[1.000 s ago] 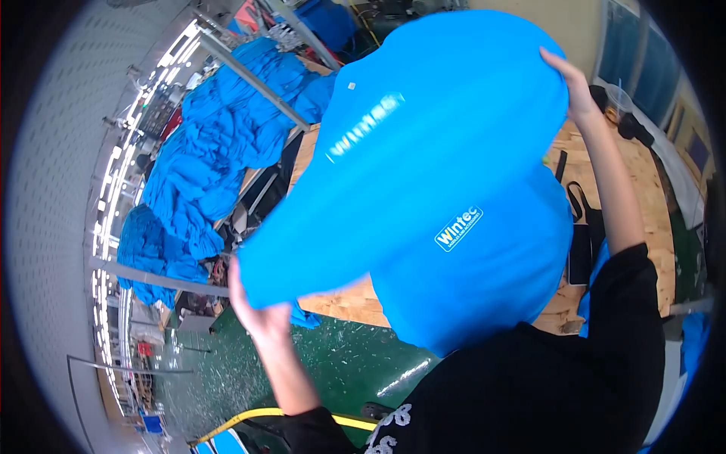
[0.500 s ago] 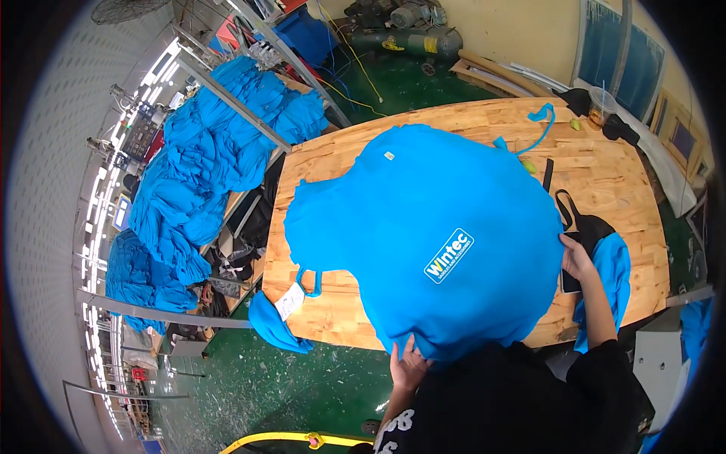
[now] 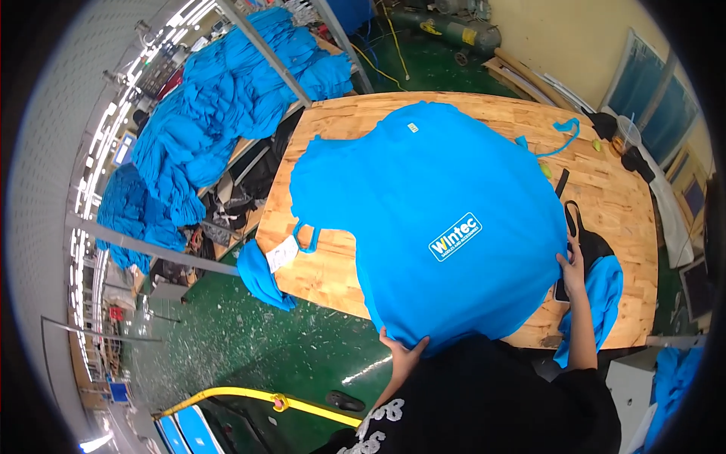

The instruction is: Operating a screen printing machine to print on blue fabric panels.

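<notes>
Clock centred on the blue cover [image 3: 423, 189], 12 at the top of your view. The cover lies spread across the wooden table [image 3: 624, 204], its near edge up against your black top. Printed label [image 3: 455, 237] faces up, a little off centre toward 4 o'clock; small white tag [image 3: 413, 128] near the rim at 12.

Your left hand [image 3: 401, 354]: at the cover's rim, between 6 and 7 o'clock. Thumb and forefinger spread well apart, both touching the blue fabric; cannot tell whether you grip it. Your right hand [image 3: 572, 268]: at the rim between 3 and 4, partly open, thumb on the fabric. Whether the fingers pinch the edge, cannot tell.

Surroundings: black strapped item [image 3: 591, 240] just beside your right hand, 3 o'clock; loose blue cloth [image 3: 603, 291] at 4, hanging past the table edge. Blue strap [image 3: 563, 144] and clear cup [image 3: 628, 132] toward 2. Blue loop [image 3: 308, 240] at 9, white paper [image 3: 281, 255] next to it. Large heap of blue fabric [image 3: 219, 98] at 10. Yellow bar [image 3: 249, 393] over the green floor, between 7 and 8.
</notes>
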Motion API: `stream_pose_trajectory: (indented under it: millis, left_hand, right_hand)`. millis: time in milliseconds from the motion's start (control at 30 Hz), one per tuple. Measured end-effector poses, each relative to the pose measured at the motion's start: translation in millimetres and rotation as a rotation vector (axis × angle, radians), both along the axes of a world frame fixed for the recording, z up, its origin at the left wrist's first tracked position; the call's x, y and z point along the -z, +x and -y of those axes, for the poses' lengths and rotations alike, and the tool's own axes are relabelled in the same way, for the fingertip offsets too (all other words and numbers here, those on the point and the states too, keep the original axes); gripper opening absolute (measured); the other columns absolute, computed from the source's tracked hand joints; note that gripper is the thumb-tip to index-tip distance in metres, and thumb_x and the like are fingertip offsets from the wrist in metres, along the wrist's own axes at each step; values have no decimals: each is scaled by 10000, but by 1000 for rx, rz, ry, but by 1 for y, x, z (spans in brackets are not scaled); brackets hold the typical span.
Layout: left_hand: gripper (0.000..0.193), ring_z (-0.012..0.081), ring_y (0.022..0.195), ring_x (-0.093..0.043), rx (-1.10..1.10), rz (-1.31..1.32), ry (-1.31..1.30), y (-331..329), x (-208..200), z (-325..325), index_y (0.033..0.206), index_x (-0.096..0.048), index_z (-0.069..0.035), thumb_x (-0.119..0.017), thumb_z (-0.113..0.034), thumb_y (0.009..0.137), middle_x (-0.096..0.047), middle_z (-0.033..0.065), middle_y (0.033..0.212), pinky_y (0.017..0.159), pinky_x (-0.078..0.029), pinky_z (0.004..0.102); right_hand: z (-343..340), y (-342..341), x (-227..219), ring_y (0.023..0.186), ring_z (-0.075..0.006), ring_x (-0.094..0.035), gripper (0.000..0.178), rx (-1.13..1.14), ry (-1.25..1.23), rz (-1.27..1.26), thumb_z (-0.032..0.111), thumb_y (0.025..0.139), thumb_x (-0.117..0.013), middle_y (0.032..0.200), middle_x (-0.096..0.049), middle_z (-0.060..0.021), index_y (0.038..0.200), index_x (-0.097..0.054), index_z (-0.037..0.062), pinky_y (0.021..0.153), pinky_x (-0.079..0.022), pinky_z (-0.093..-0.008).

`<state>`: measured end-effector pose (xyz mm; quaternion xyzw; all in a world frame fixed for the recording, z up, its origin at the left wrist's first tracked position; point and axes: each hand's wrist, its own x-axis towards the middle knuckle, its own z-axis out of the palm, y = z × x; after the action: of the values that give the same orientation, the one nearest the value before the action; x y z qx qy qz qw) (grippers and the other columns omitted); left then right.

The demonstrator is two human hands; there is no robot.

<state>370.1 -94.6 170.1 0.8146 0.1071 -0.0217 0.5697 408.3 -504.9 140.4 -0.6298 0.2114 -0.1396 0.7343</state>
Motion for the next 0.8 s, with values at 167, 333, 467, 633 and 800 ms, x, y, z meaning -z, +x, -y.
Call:
stream_pose_trajectory:
  millis: [167,333,467,633,800]
  left_hand:
    - [953,292,1021,-415,-5,70,-388,-16,29,-16,1222,-17,-14,-745,-95,613,-325,209,1129,878,-346,398]
    - [659,286,950,-481,-137,-92,99,33,38,-70,1168,-303,42,-680,-239,705,-413,199,1086,828,-392,367]
    - [487,275,939,-497,-65,188,218,140,24,-89,1111,-430,39,-595,-269,772,-491,203,1046,821,-391,344]
    - [429,326,986,-480,153,390,476,308,0,-87,1121,-442,2,-570,-218,775,-487,190,1097,836,-385,361]
    - [620,360,1196,-283,325,405,695,413,-1,-85,1254,-351,-115,-577,-392,748,-300,168,1310,959,-265,445]
  right_hand:
    - [-6,-4,16,827,-140,-555,488,111,-279,-28,-81,761,-494,965,-572,-104,1216,-359,37,727,-426,-225]
    - [-37,-7,-13,922,-228,-537,491,279,-594,-241,-80,741,-468,1056,-513,-172,1206,-366,39,794,-407,-294]
    - [-76,-1,-36,1224,-384,-209,520,306,-1250,-61,-16,750,-452,1303,-285,-198,1249,-359,99,1005,-178,-411]
    - [-106,13,-30,1251,-375,-168,417,-143,-1319,-331,147,809,-404,1356,-228,-160,1224,-419,107,1002,-112,-497]
    - [-100,17,-22,1255,-380,-150,416,-136,-1278,-286,189,807,-392,1357,-224,-164,1214,-438,111,1000,-76,-511]
